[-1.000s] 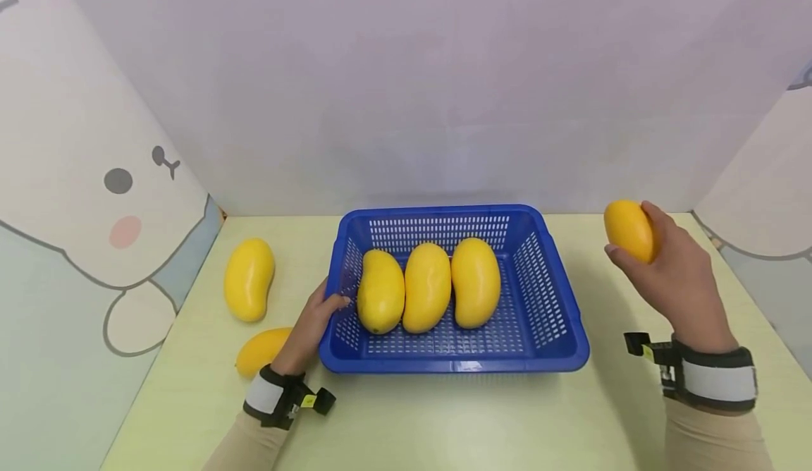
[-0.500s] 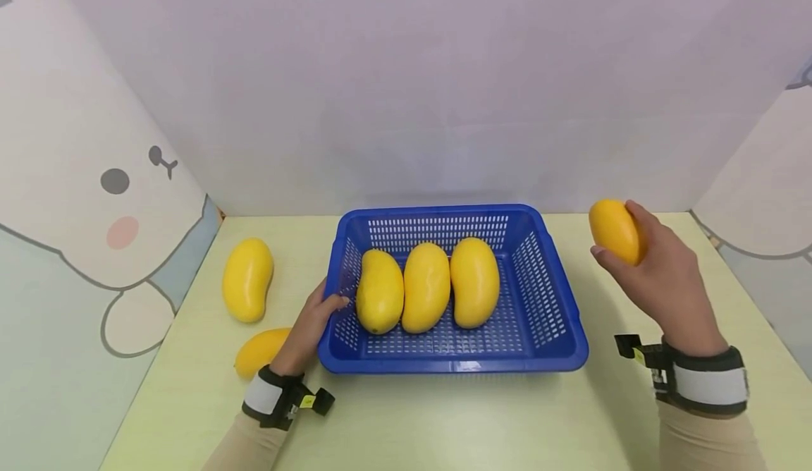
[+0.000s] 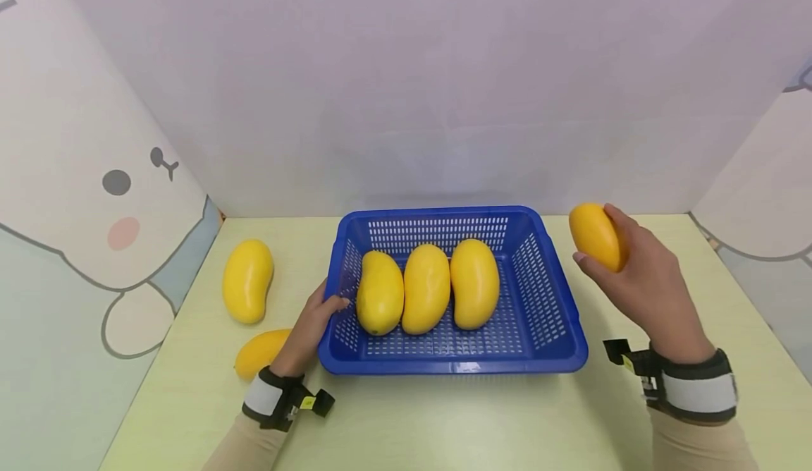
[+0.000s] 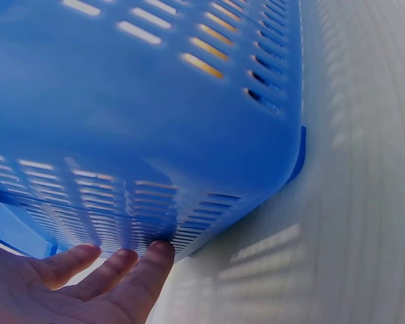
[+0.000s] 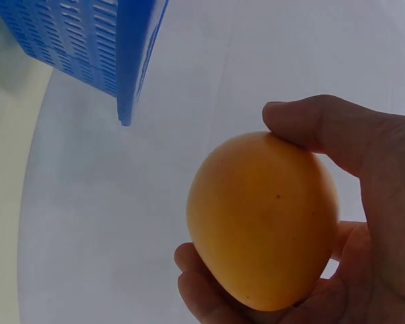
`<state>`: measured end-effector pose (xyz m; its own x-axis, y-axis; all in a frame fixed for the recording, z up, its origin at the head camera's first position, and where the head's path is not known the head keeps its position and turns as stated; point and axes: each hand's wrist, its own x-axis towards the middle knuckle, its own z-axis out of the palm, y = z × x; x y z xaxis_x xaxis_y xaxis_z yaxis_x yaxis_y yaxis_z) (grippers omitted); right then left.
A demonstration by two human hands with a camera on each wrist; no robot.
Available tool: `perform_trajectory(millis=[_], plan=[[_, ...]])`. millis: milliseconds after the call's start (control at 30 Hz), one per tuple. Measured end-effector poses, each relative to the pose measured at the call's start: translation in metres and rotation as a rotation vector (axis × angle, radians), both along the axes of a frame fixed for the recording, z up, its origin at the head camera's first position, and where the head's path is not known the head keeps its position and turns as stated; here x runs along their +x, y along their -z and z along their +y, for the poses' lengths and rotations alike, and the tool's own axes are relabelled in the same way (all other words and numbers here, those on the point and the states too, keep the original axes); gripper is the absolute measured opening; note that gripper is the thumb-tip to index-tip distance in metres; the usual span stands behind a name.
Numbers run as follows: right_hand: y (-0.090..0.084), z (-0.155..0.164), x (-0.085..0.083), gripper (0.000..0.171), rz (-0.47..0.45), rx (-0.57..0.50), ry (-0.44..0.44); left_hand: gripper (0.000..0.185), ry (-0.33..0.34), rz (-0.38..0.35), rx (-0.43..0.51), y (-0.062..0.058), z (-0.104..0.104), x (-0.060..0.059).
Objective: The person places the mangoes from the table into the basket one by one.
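Note:
A blue plastic basket [image 3: 453, 367] with slotted walls stands mid-table, and three yellow mangoes [image 3: 427, 289] lie side by side in its left and middle part. My left hand [image 3: 314, 326] grips the basket's left wall, thumb over the rim; in the left wrist view its fingers [image 4: 145, 277] press against the outer slots. To the right of the basket, my right hand [image 3: 647, 284] holds another mango [image 3: 596, 237] in the air between thumb and fingers. The right wrist view shows that mango [image 5: 263, 219] with the thumb on top and fingertips beneath, apart from the basket wall [image 5: 88, 47].
Two more mangoes lie on the table left of the basket: an upright-lying mango [image 3: 248, 280] and a nearer mango [image 3: 261, 352] partly hidden behind the left wrist. A pale wall [image 3: 444, 104] rises behind the table [image 3: 482, 429].
My right hand has moved left with the mango, closer to the basket's right rim, and slightly lower. The left hand and the basket have stayed in place.

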<state>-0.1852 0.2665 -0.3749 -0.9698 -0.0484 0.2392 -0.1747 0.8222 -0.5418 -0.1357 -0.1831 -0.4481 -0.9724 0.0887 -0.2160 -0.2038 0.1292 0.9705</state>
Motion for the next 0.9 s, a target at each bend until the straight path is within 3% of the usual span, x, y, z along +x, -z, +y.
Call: perform_trajectory(millis=[900], plan=[[-0.005,-0.022,0.01,0.085,0.01,-0.001,-0.098,0.067,0.002,-0.009,-0.01,0.002,-0.001,0.0]])
